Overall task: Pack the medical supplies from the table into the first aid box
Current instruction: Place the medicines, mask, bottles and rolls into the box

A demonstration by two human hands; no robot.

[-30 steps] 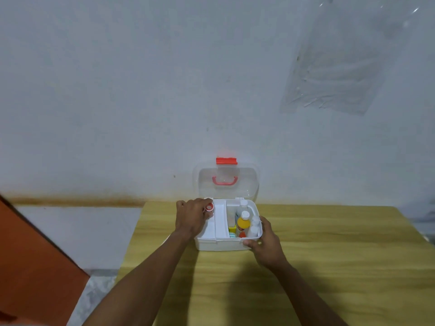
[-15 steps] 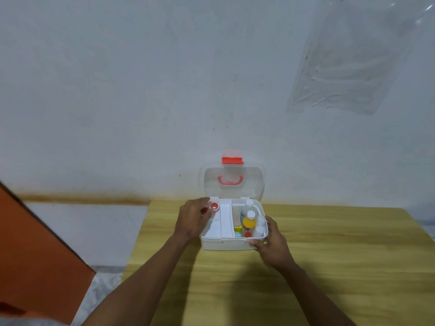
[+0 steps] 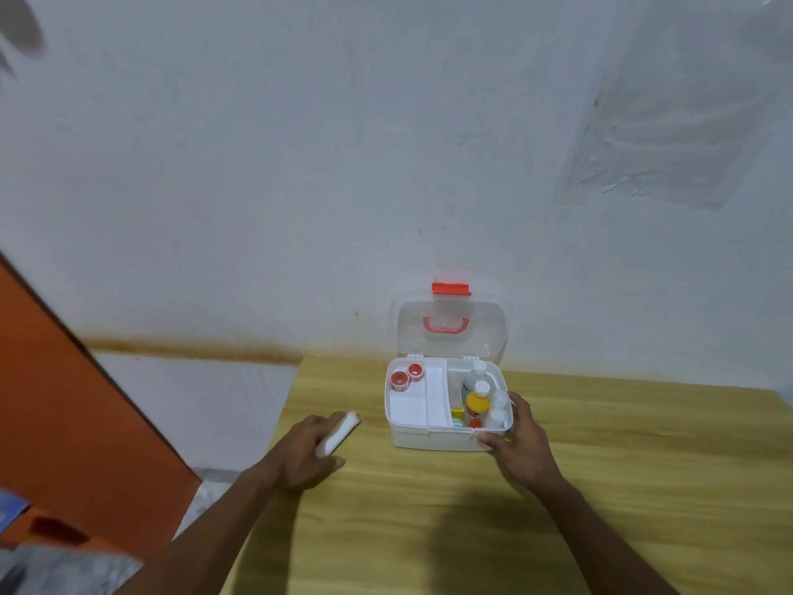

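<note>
Pale, scuffed wall (image 3: 300, 165) fills most of the view, a sheet of clear plastic (image 3: 669, 122) taped to it at upper right and an orange panel (image 3: 64, 401) leaning in at lower left, above the wood-grain table (image 3: 429, 530) where I am packing. At the table's far edge sits the white first aid box (image 3: 433, 438), its clear lid (image 3: 450, 324) standing open against the wall with the red latch (image 3: 451, 289) uppermost. My right hand (image 3: 521, 444) is clasped around the box's near right corner, bracing it. My left hand (image 3: 307, 450), on the table just left of the box and not touching it, is wrapped around a white roll, apparently a gauze bandage (image 3: 339, 433), its end poking out past my fingers. Inside, the white tray (image 3: 412, 407) covers the left half of the box; two red-cored tape rolls (image 3: 405, 376) lie side by side in its far left corner. The right half holds a yellow bottle (image 3: 477, 405) standing among several white bottles (image 3: 493, 412), with small items I cannot identify beneath. This looks like the pickup step for the bandage. Next, I judge, it must be lifted over the near rim and laid in the tray's bare near section, clear of the tape. No other loose supplies show on the table.
</note>
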